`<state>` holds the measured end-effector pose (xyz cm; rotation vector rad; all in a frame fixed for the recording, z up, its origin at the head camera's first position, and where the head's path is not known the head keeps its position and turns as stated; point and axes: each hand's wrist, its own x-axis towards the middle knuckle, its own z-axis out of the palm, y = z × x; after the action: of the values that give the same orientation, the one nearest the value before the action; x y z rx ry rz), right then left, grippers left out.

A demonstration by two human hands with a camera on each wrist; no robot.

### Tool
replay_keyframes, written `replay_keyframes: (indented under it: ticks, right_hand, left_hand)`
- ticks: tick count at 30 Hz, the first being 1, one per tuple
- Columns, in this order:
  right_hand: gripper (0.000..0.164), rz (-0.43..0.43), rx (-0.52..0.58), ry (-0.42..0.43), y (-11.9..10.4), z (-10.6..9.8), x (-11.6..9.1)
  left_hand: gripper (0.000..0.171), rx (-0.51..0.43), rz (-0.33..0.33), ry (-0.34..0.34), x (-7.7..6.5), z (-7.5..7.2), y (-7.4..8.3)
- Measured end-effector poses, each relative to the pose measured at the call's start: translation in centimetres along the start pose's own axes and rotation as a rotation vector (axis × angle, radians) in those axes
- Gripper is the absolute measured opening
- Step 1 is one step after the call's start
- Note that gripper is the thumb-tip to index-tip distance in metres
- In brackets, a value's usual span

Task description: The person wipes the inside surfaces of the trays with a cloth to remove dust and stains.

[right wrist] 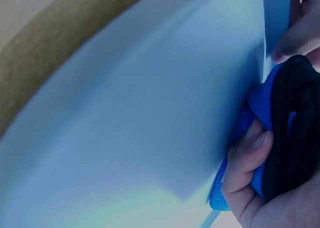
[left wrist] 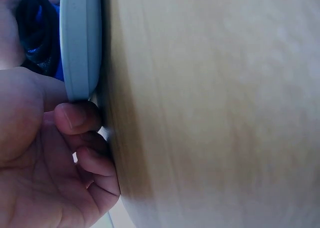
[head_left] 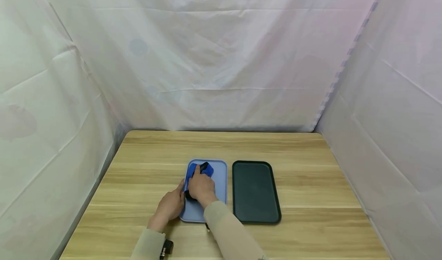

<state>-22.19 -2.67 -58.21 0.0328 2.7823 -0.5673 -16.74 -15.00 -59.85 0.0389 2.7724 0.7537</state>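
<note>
"Where's the cloth (head_left: pixel 209 171)?"

"On the light-blue tray (head_left: pixel 221 191), bunched in the right hand (head_left: pixel 202 187); the left hand (head_left: pixel 171 204) pinches the rim (left wrist: pixel 80 43) (a sound anchor, from where I stand)."

"Any advice?"

"If that's wiping, press evenly and overlap the strokes."

"Anything in the way?"

"The left hand crowds that side. The dark tray (head_left: pixel 256 193) sits just beside, on the surface (head_left: pixel 310 175)."
</note>
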Motion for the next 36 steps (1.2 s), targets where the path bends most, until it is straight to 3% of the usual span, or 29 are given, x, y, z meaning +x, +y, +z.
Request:
replay_keyframes:
  ticks: [36]
  right_hand:
    - [0.064, -0.01, 0.013, -0.048, 3.2, -1.9, 1.5]
  left_hand:
    - [0.056, -0.001, -0.012, 0.046, 0.1, 0.5, 0.1]
